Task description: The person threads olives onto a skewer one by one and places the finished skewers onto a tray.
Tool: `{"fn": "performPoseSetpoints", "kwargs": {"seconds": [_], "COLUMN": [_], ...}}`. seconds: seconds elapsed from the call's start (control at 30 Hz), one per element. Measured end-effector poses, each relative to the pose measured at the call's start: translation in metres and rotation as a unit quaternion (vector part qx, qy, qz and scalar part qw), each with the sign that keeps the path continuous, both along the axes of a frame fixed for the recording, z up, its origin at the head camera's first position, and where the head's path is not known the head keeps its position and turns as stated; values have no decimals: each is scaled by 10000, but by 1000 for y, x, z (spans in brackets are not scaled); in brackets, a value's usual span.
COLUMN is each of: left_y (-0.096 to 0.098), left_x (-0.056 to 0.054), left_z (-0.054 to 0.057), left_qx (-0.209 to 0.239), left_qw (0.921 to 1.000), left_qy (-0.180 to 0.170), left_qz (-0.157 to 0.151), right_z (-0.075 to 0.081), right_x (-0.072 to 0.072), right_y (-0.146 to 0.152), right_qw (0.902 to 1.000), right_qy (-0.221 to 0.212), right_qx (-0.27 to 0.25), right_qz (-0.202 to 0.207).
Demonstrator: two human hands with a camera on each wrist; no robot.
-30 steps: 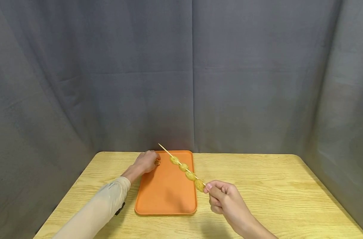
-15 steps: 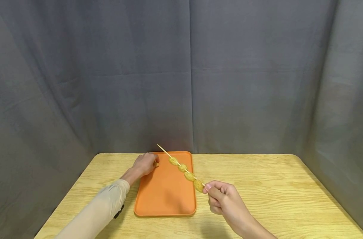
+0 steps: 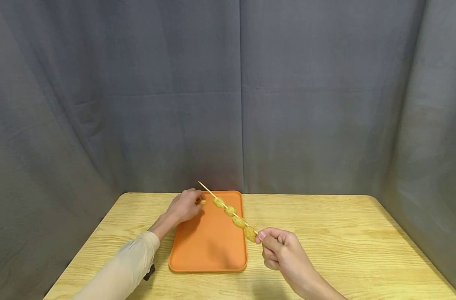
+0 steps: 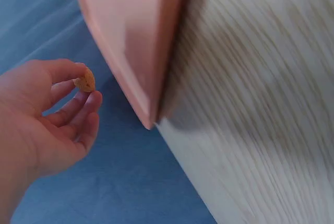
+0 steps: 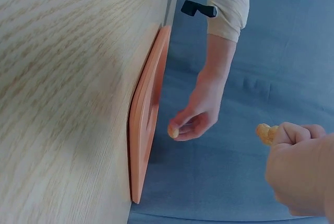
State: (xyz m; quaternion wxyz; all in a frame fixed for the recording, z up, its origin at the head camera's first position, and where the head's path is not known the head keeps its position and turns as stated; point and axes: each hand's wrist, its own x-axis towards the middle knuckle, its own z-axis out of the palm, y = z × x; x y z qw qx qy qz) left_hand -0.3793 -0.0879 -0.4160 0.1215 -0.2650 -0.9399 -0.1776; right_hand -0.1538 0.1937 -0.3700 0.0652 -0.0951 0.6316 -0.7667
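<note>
My right hand [image 3: 285, 254] holds a wooden skewer [image 3: 207, 188] by its near end, thumb and forefinger pinching it. Several golden-brown, ball-shaped food pieces [image 3: 238, 221] are threaded along the stick, and its bare pointed tip slants up to the left. At the far left of the orange tray [image 3: 209, 254], my left hand [image 3: 184, 206] pinches one loose golden-brown piece [image 4: 86, 81] between thumb and fingertips. The right wrist view shows the left hand [image 5: 202, 109] raised off the tray. There, the right hand [image 5: 300, 169] hides most of the skewer.
The tray lies on a light wood-grain table [image 3: 325, 233], reaching almost to its back edge. Grey curtains [image 3: 175, 104] hang behind the table and at both sides. A dark device [image 5: 198, 9] sits at the left sleeve's wrist.
My left hand has lifted slightly and moved right, toward the skewer tip, bringing the loose piece along. The right hand and skewer stay nearly still.
</note>
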Motion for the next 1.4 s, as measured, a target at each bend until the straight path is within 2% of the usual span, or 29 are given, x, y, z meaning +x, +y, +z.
{"fn": "performPoseSetpoints", "kwargs": {"seconds": [0.2, 0.37, 0.57, 0.7, 0.77, 0.87, 0.97, 1.07, 1.13, 1.23, 1.3, 1.4], "left_y": [3, 7, 11, 10, 10, 8, 5, -1, -5, -9, -11, -12], "left_x": [15, 32, 49, 56, 59, 62, 62, 61, 59, 57, 56, 56], "left_z": [13, 26, 31, 29, 28, 25, 23, 21, 20, 18, 18, 18], "left_qx": [624, 1396, 2162, 2816, 3184, 3738, 4312, 4878, 5234, 5642, 5812, 5982], "left_qw": [9980, 9890, 9730, 9529, 9375, 9078, 8707, 8296, 8010, 7649, 7500, 7357], "left_qy": [14, -115, -453, -978, -1328, -1861, -2332, -2672, -2842, -3015, -3059, -3077], "left_qz": [-139, -465, -668, -556, -450, -388, -402, -498, -612, -760, -785, -785], "right_z": [0, 0, -1, -1, -1, -2, -2, -3, -3, -3, -4, -5], "right_x": [-1, -1, -3, -3, -4, -4, -4, -4, -4, -5, -5, -5], "right_y": [-1, -1, 0, 1, 1, 2, 3, 3, 2, 2, 2, 2], "right_qw": [10000, 10000, 9999, 10000, 10000, 10000, 10000, 10000, 9999, 9998, 9998, 9997], "right_qy": [18, 18, -9, -25, -28, -38, -51, -66, -91, -132, -168, -183], "right_qx": [-11, 33, 95, 51, 20, -6, 13, 56, 80, 113, 130, 173], "right_qz": [18, 36, 36, 30, 34, 45, 40, 26, 24, 22, 33, 40]}}
